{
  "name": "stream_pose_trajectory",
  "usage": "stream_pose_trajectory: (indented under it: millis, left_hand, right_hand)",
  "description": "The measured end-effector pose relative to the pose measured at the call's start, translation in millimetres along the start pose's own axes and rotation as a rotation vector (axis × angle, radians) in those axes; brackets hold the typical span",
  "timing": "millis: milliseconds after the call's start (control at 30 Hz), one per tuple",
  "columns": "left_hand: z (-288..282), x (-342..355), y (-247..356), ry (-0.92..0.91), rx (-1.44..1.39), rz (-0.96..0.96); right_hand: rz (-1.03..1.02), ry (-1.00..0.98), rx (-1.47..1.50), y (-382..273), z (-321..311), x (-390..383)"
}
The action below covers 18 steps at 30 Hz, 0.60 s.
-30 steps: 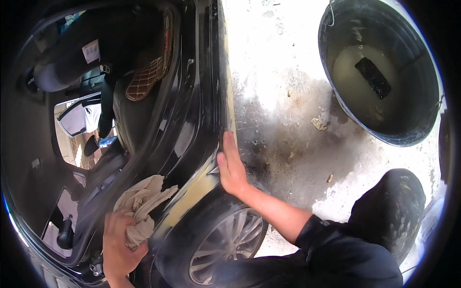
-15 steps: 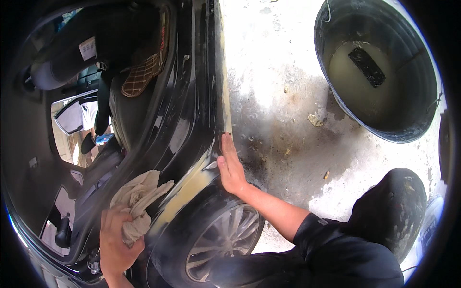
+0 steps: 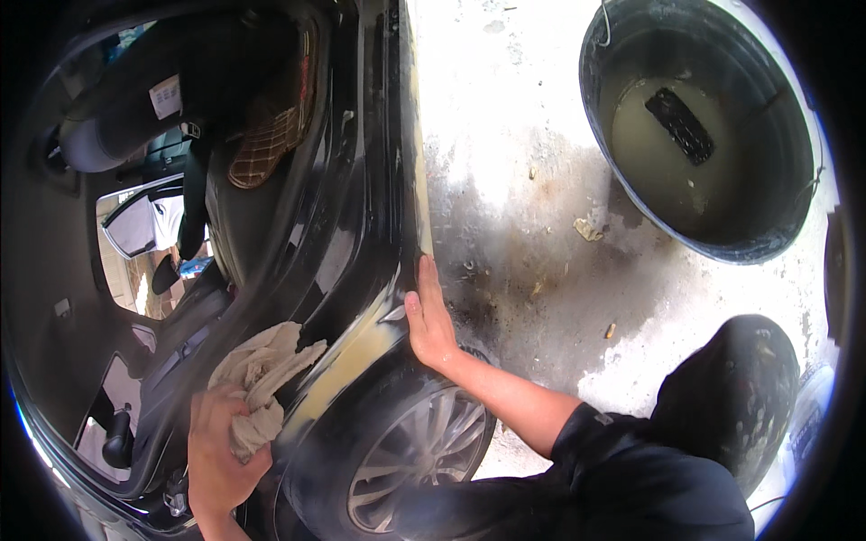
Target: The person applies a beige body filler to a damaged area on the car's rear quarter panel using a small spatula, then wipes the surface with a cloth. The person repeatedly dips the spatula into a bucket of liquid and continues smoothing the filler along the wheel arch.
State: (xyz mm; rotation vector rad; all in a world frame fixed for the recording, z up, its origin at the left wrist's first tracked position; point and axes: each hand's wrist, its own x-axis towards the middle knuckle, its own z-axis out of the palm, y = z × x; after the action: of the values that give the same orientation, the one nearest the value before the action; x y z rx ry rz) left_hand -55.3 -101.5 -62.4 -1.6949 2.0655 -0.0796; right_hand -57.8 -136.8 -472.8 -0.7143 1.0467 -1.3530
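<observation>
A crumpled beige cloth [image 3: 263, 365] is gripped in my left hand [image 3: 221, 442], against the black car body beside the door opening. My right hand [image 3: 431, 316] lies with its fingers outstretched along the car's lower edge, just above the rear wheel [image 3: 419, 464]. Nothing shows in that hand; its palm side is hidden. Between the hands, a pale yellow filler patch [image 3: 356, 361] follows the wheel arch. A thin strip of similar filler [image 3: 419, 171] runs along the sill [image 3: 388, 117].
A dark bucket [image 3: 600, 135] of cloudy water stands at the far right, with a black rectangular block [image 3: 679, 126] in it. The concrete floor [image 3: 505, 225] is wet and stained. My knee [image 3: 731, 388] is at the right; the car interior [image 3: 135, 225] opens at left.
My right hand has shifted very slightly toward me along the car edge. The bucket and floor sit a little further left in the picture. My left hand still holds the cloth.
</observation>
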Motion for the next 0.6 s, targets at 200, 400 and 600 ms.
stream_pose_trajectory:
  millis: [200, 400, 600]
  left_hand:
    - [0, 1, 0, -0.006, -0.003, 0.002]
    - [2, 0, -2, -0.003, 0.015, -0.001]
    - [1, 3, -3, -0.022, 0.017, 0.005]
  right_hand:
    - [0.084, 0.169, 0.18, 12, 3, 114]
    - [0.097, 0.124, 0.192, 15, 2, 49]
    - [0.23, 0.076, 0.102, 8, 8, -10]
